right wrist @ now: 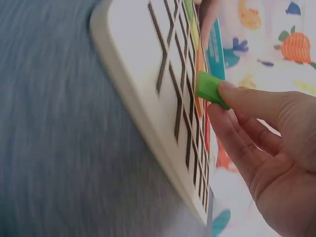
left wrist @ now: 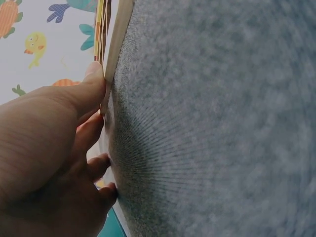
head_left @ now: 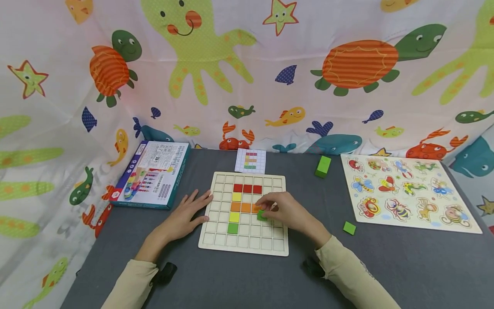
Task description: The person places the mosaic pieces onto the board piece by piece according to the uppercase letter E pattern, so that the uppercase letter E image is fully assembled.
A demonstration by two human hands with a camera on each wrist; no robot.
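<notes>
A pale wooden grid board [head_left: 216, 240] lies mid-table with red, yellow, orange and green blocks set in its cells. Above its right part, my right hand [head_left: 287, 210] pinches a green block [right wrist: 210, 89] between thumb and fingers. In the head view that block is near the orange row [head_left: 245, 207]. Spread fingers of my left hand [head_left: 185, 219] touch the board's left edge; the left wrist view shows the thumb [left wrist: 91, 86] against that edge. Directly behind the board lies a small pattern card [head_left: 251, 161] with coloured squares.
A boxed set [head_left: 154, 171] lies at the left. Towards the right are a green block [head_left: 323, 166] at the back and a green block [head_left: 349, 228] nearer me. Beyond them lies an insect picture puzzle [head_left: 413, 193]. A printed cloth [head_left: 270, 94] hangs behind the grey table.
</notes>
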